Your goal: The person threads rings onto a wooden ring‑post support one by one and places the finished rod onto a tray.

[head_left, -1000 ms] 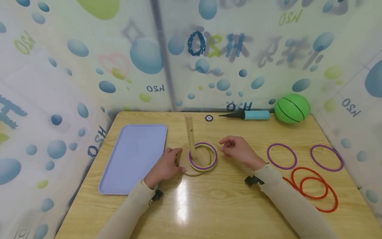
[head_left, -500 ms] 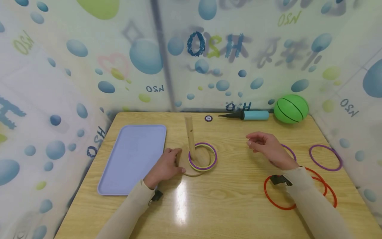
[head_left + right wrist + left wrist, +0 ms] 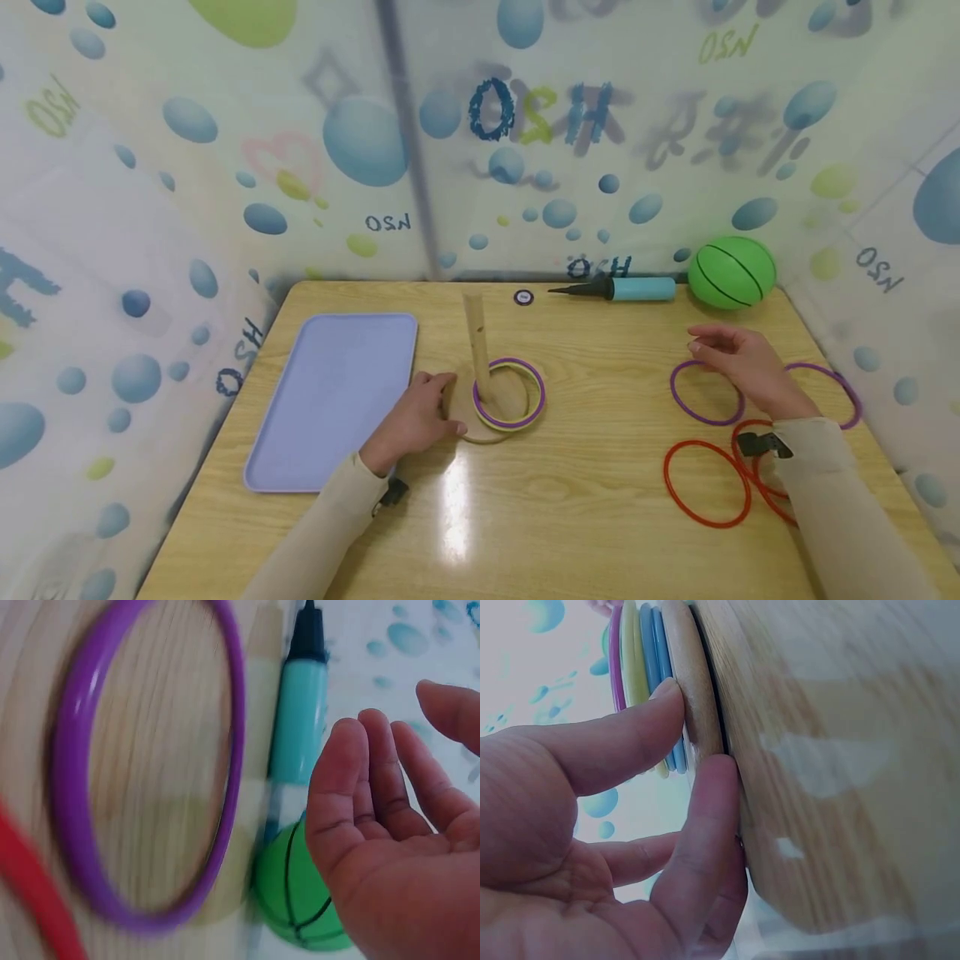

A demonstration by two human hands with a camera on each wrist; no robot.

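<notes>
My left hand (image 3: 415, 421) holds the edge of a round wooden base (image 3: 459, 408), thumb and fingertips against its rim. From the base rises a wooden peg (image 3: 477, 346). Stacked rings lie around the peg: a purple ring (image 3: 616, 660) on top, yellow rings (image 3: 634, 656) below it, blue rings (image 3: 654, 645) lowest, against the base. My right hand (image 3: 742, 367) hovers over the right side of the table with nothing in it, fingers loosely bent. Just below it lies a loose purple ring (image 3: 672, 398); another purple ring (image 3: 857, 398) is partly hidden behind the wrist.
Overlapping red rings (image 3: 666, 475) lie near the right forearm, which covers some of them. A lilac tray (image 3: 337, 400) is at left. Along the back stand a blue hand pump (image 3: 643, 289), a small dark disc (image 3: 523, 297) and a green ball (image 3: 732, 272) beside the wall.
My right hand has moved right, away from the stacked rings, to above the loose purple ring. The left hand has stayed at the base.
</notes>
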